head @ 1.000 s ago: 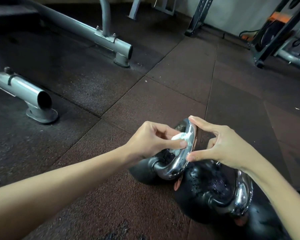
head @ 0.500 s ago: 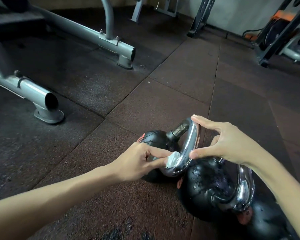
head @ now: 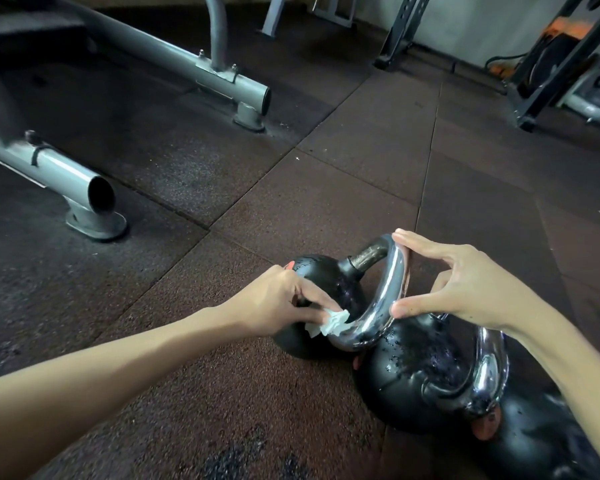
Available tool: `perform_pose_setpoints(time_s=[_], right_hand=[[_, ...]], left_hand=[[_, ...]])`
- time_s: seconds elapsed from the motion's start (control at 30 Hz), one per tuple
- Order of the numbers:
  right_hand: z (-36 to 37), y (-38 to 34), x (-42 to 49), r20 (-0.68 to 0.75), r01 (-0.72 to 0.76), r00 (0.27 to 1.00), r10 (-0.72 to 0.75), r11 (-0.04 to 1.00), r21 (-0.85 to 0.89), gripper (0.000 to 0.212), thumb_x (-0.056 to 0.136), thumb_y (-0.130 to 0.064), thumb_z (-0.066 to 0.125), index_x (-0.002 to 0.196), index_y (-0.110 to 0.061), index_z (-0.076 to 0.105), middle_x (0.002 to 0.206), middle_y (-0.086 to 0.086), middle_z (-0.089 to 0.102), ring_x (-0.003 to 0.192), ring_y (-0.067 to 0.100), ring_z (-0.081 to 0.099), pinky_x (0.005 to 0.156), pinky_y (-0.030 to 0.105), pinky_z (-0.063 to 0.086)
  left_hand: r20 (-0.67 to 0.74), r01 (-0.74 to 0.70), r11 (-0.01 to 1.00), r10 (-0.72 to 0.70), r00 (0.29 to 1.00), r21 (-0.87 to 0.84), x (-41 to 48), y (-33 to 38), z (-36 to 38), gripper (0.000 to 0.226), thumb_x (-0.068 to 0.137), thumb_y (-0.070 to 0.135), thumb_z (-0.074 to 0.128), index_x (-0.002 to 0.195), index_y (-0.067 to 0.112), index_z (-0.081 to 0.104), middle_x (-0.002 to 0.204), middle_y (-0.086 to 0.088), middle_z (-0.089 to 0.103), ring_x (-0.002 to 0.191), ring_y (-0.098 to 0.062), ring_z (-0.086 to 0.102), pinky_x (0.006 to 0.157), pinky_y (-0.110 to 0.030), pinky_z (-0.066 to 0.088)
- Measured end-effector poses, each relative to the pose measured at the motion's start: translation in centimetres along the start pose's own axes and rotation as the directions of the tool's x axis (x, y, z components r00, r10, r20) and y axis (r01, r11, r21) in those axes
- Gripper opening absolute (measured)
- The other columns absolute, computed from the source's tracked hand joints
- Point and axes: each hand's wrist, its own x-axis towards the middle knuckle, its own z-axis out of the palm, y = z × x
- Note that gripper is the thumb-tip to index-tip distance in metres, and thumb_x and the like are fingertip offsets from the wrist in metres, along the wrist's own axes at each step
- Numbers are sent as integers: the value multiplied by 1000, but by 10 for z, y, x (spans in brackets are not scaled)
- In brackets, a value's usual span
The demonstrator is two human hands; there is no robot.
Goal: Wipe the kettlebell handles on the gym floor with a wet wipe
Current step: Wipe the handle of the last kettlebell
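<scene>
the handle (head: 392, 299) is shiny and is joined to a black kettlebell (head: 326, 271) laid on the floor (head: 291, 209). it is kept between the two hands. a white wipe (head: 329, 323) is pinched in the left hand (head: 278, 303) and pressed on the low left bend of the handle. the handle is pinched by the right hand (head: 465, 289), one fingertip on top, the thumb lower down. a second kettlebell (head: 413, 386) is set just beside the first.

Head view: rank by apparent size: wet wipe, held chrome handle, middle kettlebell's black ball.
1. middle kettlebell's black ball
2. held chrome handle
3. wet wipe, pinched by left hand
Ball is nearer the camera; its lead is unsure.
</scene>
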Motion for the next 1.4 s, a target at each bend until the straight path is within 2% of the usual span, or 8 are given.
perform_pose_setpoints(time_s=[0.13, 0.3, 0.47, 0.53, 0.8, 1.03, 1.27, 1.4], right_hand=[[-1, 2, 0, -2, -3, 1000, 3, 1000, -12, 100, 44, -62, 94, 134, -64, 50, 143, -55, 31, 55, 21, 60, 89, 27, 48], [2, -7, -1, -8, 9, 1000, -9, 1000, 5, 104, 45, -62, 92, 140, -59, 48, 144, -53, 31, 56, -8, 60, 96, 31, 45], [3, -12, -2, -11, 9, 1000, -10, 999, -37, 108, 43, -67, 91, 142, -58, 48, 143, -55, 30, 54, -25, 44, 94, 31, 39], [2, -11, -3, -16, 5, 1000, -6, 999, -50, 109, 41, -70, 90, 141, -59, 48, 142, -55, 30, 54, -25, 44, 94, 33, 39], [-2, -1, -7, -22, 5, 1000, -7, 997, -72, 100, 43, -61, 93, 133, -63, 50, 145, -49, 37, 56, 15, 68, 76, 17, 44], [3, -3, -6, -27, 17, 999, -18, 999, -37, 102, 43, -61, 92, 136, -63, 48, 144, -53, 31, 55, 9, 66, 75, 17, 42], [4, -9, -5, -24, 29, 999, -29, 999, -28, 107, 44, -63, 92, 141, -59, 48, 142, -56, 29, 60, -14, 60, 86, 24, 40], [4, -10, -3, -20, 14, 1000, -15, 999, -53, 105, 44, -63, 92, 140, -60, 48, 145, -54, 28, 56, 5, 66, 80, 22, 43]], left_hand=[[12, 23, 1000, -23, 1000, -16, 19, 20, 7, 20, 87, 31, 82, 106, 37, 82, 94, 43, 69, 93, 17, 66, 90, -16, 52], [332, 124, 979, -172, 928, 159, 51, 35, -3, 18, 88, 36, 81, 105, 42, 81, 99, 14, 80, 102, -13, 73, 99, -40, 55], [500, 230, 973, -202, 842, 6, 56, 47, -26, 23, 96, 29, 75, 116, 19, 81, 96, 16, 80, 76, 9, 69, 76, -5, 49], [500, 263, 963, -202, 842, -54, 52, 43, -27, 24, 98, 26, 71, 118, 15, 79, 93, 19, 78, 61, 12, 60, 65, -1, 44], [261, 59, 969, 6, 965, -239, 35, 36, -2, 22, 94, 16, 76, 114, 8, 80, 112, 0, 79, 106, -13, 74, 97, -26, 56], [116, 9, 979, 15, 993, -205, 35, 43, 17, 10, 96, 12, 74, 101, 11, 83, 90, 4, 80, 71, 6, 62, 69, -8, 46], [138, 0, 943, 49, 989, -333, 29, 29, 10, 19, 95, 5, 74, 112, 0, 78, 109, -11, 79, 93, -15, 73, 91, -34, 61], [105, -16, 943, 53, 993, -332, 40, 36, 18, 12, 96, 5, 72, 105, 3, 80, 101, -14, 80, 82, -17, 70, 81, -40, 60]])
